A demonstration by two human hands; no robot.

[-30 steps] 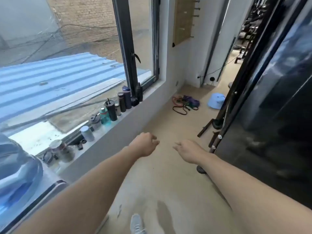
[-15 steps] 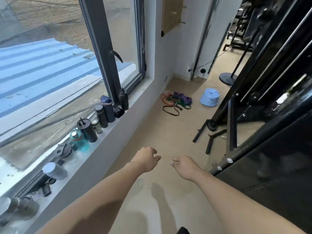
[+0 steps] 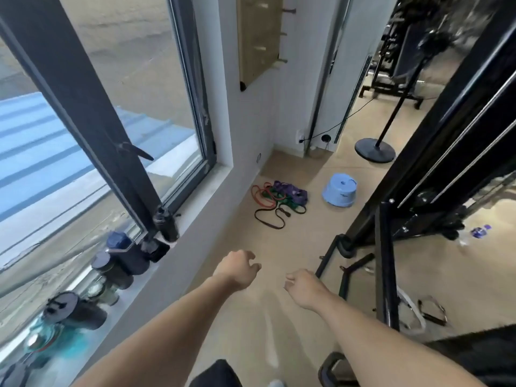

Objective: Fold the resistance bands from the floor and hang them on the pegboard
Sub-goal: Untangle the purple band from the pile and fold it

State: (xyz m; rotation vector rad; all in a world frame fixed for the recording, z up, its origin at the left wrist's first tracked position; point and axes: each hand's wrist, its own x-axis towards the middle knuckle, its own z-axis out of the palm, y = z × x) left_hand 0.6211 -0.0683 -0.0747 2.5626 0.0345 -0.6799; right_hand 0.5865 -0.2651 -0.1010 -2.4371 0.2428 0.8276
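A tangle of resistance bands (image 3: 279, 201), red, green, purple and black, lies on the beige floor below the window's far end. On the white wall above them hangs a wooden pegboard (image 3: 258, 37) with several pegs sticking out. Both arms stretch forward well short of the bands. My left hand (image 3: 237, 269) hangs with loosely curled fingers and holds nothing. My right hand (image 3: 303, 286) is likewise relaxed and holds nothing.
Several bottles and cups (image 3: 122, 258) line the windowsill on the left. A light blue upturned bucket (image 3: 339, 189) stands right of the bands. A black gym machine frame (image 3: 418, 169) and loose handles (image 3: 357, 266) crowd the right. A fan stand base (image 3: 375, 150) sits farther back.
I have walked forward along the window. The bands, bucket and pegboard are nearer and larger in view. Both hands keep the same relaxed pose in front of me.
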